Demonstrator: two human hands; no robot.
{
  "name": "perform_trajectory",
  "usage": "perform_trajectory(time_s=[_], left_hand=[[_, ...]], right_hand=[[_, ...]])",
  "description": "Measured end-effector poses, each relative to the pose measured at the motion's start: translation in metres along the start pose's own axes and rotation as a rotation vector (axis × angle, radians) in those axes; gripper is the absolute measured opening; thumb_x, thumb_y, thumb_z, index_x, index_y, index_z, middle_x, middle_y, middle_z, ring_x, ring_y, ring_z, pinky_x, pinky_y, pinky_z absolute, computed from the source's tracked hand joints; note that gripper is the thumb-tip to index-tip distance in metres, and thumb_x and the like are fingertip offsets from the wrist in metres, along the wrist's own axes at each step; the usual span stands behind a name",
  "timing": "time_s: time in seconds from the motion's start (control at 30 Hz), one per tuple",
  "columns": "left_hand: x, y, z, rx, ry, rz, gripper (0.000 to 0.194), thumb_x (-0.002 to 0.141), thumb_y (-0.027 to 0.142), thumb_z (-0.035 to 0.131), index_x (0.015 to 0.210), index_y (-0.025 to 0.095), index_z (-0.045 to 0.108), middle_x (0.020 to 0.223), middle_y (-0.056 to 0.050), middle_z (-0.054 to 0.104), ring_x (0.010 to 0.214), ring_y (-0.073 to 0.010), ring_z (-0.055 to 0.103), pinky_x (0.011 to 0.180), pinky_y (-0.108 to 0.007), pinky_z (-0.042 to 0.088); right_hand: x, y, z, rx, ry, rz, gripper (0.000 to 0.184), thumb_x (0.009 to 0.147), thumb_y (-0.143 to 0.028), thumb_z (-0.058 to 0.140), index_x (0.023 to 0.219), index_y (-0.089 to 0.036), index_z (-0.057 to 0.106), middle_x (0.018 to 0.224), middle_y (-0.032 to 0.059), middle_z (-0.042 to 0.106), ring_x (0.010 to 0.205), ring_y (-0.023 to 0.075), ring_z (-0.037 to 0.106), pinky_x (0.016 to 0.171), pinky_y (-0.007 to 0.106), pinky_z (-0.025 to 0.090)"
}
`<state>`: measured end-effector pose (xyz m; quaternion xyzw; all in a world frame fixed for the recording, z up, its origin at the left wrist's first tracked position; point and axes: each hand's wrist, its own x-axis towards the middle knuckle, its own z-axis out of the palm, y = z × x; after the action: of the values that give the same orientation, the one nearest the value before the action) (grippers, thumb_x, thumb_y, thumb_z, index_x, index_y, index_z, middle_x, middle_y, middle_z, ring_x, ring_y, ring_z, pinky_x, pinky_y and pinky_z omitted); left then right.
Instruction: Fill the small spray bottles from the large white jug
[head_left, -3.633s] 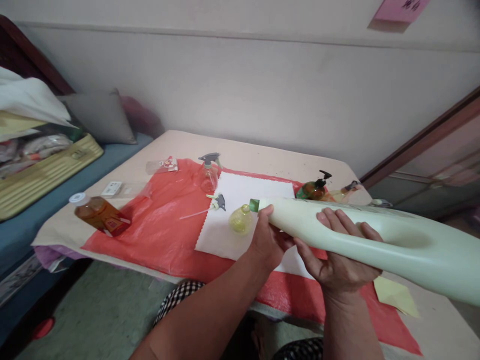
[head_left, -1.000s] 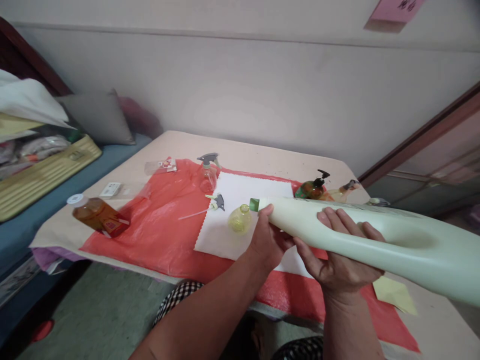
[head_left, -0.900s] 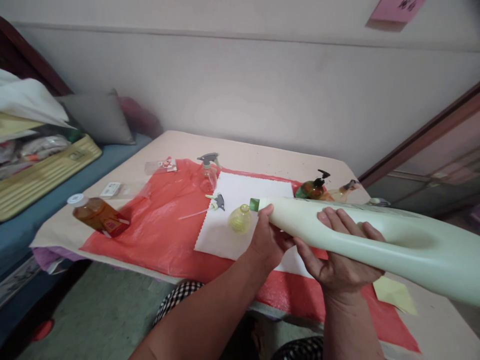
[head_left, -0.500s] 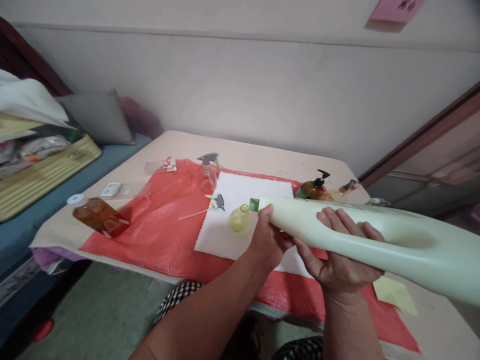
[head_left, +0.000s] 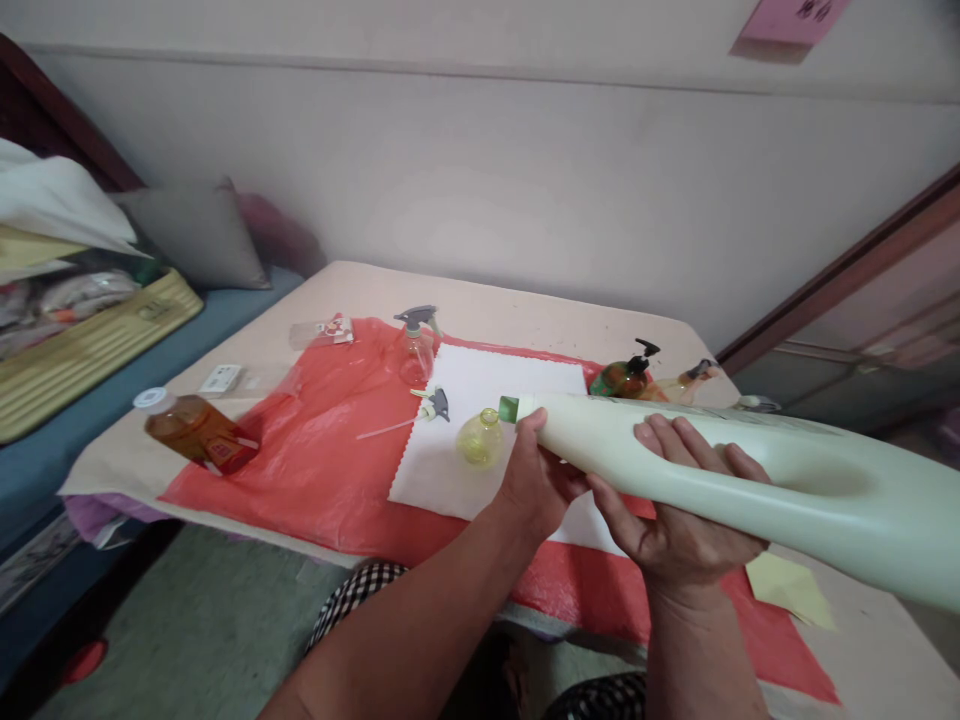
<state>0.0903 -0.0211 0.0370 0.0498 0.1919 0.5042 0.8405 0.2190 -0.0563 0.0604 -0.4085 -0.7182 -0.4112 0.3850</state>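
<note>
Both my hands hold a large pale green jug (head_left: 750,490) tipped almost level, its green spout (head_left: 509,408) pointing left. My left hand (head_left: 536,480) grips it by the neck, thumb on the near side. Through the handle go the fingers of my right hand (head_left: 686,510), the palm underneath. Just left of the spout, a small yellow-tinted clear bottle (head_left: 480,443) stands uncapped on a white cloth (head_left: 427,480). The spout is close beside its mouth; whether they touch, I cannot tell. A grey-and-green spray head (head_left: 433,404) with its tube lies left of the bottle.
Red plastic sheeting (head_left: 322,450) covers much of the table. A clear spray bottle (head_left: 415,355) stands behind the spray head. An amber bottle with a white cap (head_left: 199,430) is at the left. A dark pump bottle (head_left: 622,375) stands behind the jug. Yellow paper (head_left: 789,588) lies at the right.
</note>
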Motion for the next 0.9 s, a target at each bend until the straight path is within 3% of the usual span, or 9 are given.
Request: perform_trajectory(time_s=[0.9], left_hand=[[0.0007, -0.0009, -0.0012, 0.000, -0.008, 0.001, 0.052, 0.083, 0.054, 0.061, 0.119, 0.017, 0.067, 0.106, -0.009, 0.070, 0.096, -0.0252, 0.065, 0.080, -0.034, 0.053]], right_hand=[[-0.0002, 0.0002, 0.0002, 0.001, -0.006, 0.006, 0.068, 0.081, -0.049, 0.075, 0.134, -0.008, 0.062, 0.116, 0.0191, 0.075, 0.108, 0.0367, 0.072, 0.106, 0.050, 0.047]])
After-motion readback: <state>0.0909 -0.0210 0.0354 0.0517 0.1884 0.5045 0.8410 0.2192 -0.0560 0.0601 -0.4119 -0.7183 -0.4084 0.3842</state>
